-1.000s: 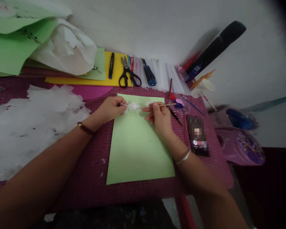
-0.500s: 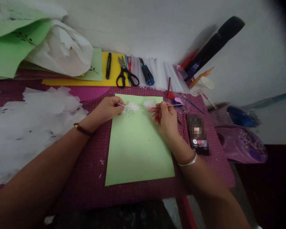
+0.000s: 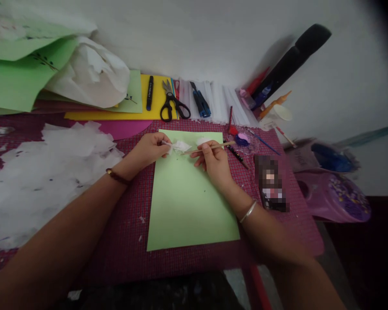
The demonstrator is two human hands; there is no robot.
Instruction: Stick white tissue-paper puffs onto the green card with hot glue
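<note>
**Tissue (image 3: 182,145) pinched, stick (image 3: 225,145) aimed right at it**

So the end of the tissue is pinched in the left hand (image 3: 158,146), grip closed between thumb and fingers, and the fluffy part is pointed toward the middle, over the far end of the green sheet (image 3: 192,202). The stick is gripped pen-style in the right hand (image 3: 214,159), and its tip is lined up with the near edge of the tissue. Whether the two are actually touching can't be told at this size, and same for whether the tissue is rested on the sheet or lifted off it.

Another white bit (image 3: 201,140) is seen just past the right fingers, partly covered. Some purple and pink paint (image 3: 242,139) is set out on the desk (image 3: 126,234) over to the right, and a big white pile (image 3: 51,168) is spread on the left.

Judging from that, the step in hand looks like tissue being worked with the tip. What seems called for next is a light touch: pinch held steady, tip guided gently, since stuff this thin could easily be torn.
</note>
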